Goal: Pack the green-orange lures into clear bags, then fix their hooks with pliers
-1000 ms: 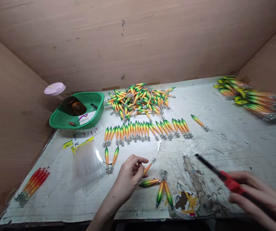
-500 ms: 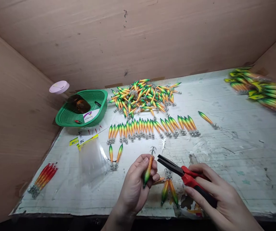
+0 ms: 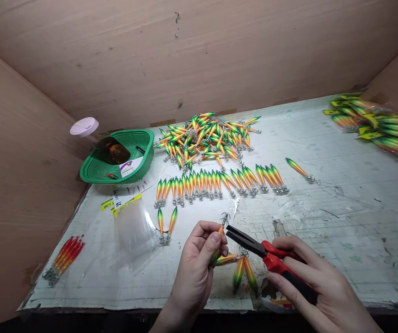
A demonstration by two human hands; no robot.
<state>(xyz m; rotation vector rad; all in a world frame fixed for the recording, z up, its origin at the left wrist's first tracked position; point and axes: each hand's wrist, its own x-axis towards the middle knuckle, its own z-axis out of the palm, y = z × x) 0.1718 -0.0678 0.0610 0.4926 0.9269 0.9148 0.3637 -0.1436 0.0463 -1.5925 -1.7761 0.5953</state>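
My left hand (image 3: 197, 263) pinches an orange and green squid-jig lure (image 3: 218, 238) upright, its metal hook crown at the top. My right hand (image 3: 318, 282) grips red-handled pliers (image 3: 266, 254), whose black jaws are slightly apart and point at the lure just below its hooks. Three more lures (image 3: 242, 270) lie on the table between my hands. A neat row of lures (image 3: 219, 181) stretches across the middle of the table, and two lures (image 3: 166, 224) lie below its left end.
A big loose heap of lures (image 3: 207, 138) sits at the back. A green basket (image 3: 117, 157) stands at back left, clear bags with yellow labels (image 3: 131, 222) in front of it. Red lures (image 3: 63, 258) lie front left. Bagged lures (image 3: 375, 127) lie at the right. Cardboard walls surround the table.
My left hand picked a lure off the table and raised it upright. My right hand brought the pliers in from the right until the jaws reached the lure's hook end.
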